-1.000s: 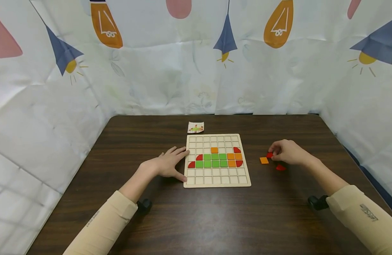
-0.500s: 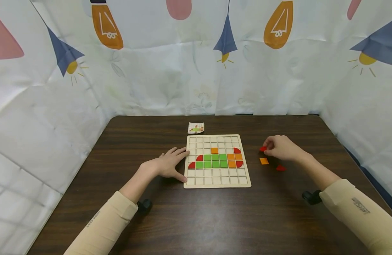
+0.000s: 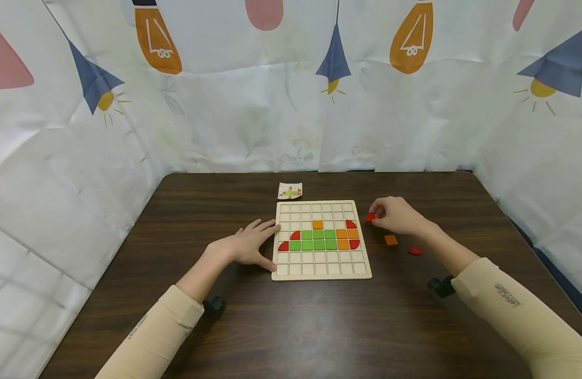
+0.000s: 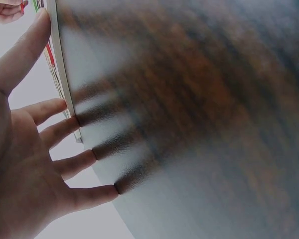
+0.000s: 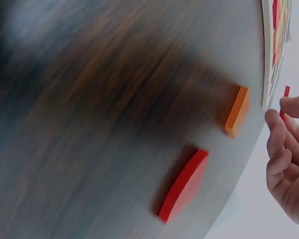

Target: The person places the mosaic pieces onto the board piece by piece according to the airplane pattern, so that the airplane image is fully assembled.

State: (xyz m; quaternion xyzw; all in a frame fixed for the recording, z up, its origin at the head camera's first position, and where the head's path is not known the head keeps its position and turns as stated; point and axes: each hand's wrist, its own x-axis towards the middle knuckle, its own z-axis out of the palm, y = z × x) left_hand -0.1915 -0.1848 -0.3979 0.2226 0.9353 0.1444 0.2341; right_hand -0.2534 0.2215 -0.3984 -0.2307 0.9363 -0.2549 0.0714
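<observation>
My right hand (image 3: 397, 216) pinches a red tile (image 3: 370, 217) between thumb and fingers, in the air just right of the wooden grid board (image 3: 314, 269). Spread and straight, my left hand (image 3: 247, 245) touches the board's left edge with thumb and index finger; the left wrist view shows its other fingertips on the tabletop. Green square tiles (image 3: 319, 239), orange squares and red quarter-round tiles lie in the board's middle rows. An orange square tile (image 5: 237, 112) and a red quarter-round tile (image 5: 184, 186) lie loose on the table, below my right hand in the head view.
A small picture card (image 3: 290, 191) with a coloured grid pattern lies behind the board. The dark wooden table (image 3: 314, 331) ends at a white curtain (image 3: 253, 116) printed with lamps and bulbs.
My right hand has moved left and a little away from me, carrying the red tile off from the loose tiles toward the board. My left hand has stayed in place.
</observation>
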